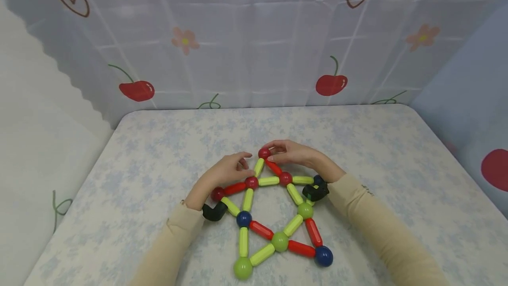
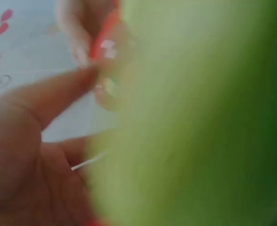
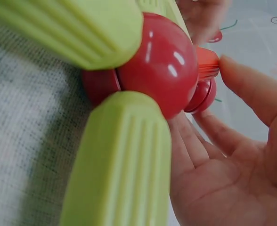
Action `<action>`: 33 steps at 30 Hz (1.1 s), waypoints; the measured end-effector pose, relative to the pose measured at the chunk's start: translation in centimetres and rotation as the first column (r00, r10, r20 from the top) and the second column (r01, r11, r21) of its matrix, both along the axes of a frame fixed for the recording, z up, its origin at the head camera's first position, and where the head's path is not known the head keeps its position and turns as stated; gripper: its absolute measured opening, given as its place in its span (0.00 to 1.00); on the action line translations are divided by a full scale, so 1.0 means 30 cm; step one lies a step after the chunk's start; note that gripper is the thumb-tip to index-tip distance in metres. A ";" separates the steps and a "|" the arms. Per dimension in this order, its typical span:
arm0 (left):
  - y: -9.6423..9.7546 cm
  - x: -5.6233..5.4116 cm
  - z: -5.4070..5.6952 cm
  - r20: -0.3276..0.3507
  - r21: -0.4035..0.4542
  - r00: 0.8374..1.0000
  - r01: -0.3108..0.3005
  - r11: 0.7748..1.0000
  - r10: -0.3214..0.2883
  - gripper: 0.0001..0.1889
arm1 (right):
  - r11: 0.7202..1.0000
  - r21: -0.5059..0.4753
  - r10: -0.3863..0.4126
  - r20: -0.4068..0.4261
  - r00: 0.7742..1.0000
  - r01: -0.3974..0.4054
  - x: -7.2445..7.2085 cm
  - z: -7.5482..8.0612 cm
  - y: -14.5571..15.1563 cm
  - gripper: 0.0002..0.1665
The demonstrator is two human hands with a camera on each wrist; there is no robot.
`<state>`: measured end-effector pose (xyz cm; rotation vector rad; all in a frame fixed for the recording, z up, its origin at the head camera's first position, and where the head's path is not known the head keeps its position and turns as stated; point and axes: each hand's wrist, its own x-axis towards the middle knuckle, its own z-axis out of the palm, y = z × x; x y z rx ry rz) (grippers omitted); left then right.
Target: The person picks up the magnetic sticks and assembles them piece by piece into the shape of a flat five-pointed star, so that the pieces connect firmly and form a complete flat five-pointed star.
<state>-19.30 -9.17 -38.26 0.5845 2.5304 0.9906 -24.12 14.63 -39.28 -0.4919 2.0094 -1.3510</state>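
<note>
A flat star of magnetic rods and balls lies on the table. At its far tip, a red ball (image 1: 264, 153) joins a yellow-green rod (image 1: 259, 167) and a red rod (image 1: 274, 167). My right hand (image 1: 293, 152) pinches this tip, fingers against the ball and thumb by the red rod. My left hand (image 1: 228, 170) has its fingers extended, thumb by an inner red ball (image 1: 252, 182) and the yellow-green rod. In the right wrist view another inner red ball (image 3: 159, 63) looms close. A blurred green shape (image 2: 190, 113) hides much of the left wrist view.
Other star tips carry a left red ball (image 1: 217, 194), a green ball (image 1: 243, 268) and a blue ball (image 1: 324, 256). A dark blue ball (image 1: 319, 180) is partly behind the right wrist's black camera (image 1: 315, 191). A printed curtain (image 1: 246, 56) hangs behind the table (image 1: 158, 144).
</note>
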 end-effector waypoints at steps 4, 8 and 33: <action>-0.015 -0.002 -0.049 0.131 0.148 0.989 0.048 0.988 -0.068 0.30 | 0.999 0.011 0.042 -0.027 0.999 -0.042 0.006 0.003 0.002 0.31; -0.008 -0.003 -0.066 0.178 0.233 0.980 0.044 0.971 -0.087 0.29 | 0.998 -0.022 0.054 -0.031 0.998 -0.054 0.009 0.001 0.008 0.30; 0.017 0.007 -0.084 0.190 0.285 0.982 -0.035 0.958 -0.020 0.24 | 0.999 0.012 0.044 -0.079 0.996 -0.043 0.023 0.005 -0.010 0.27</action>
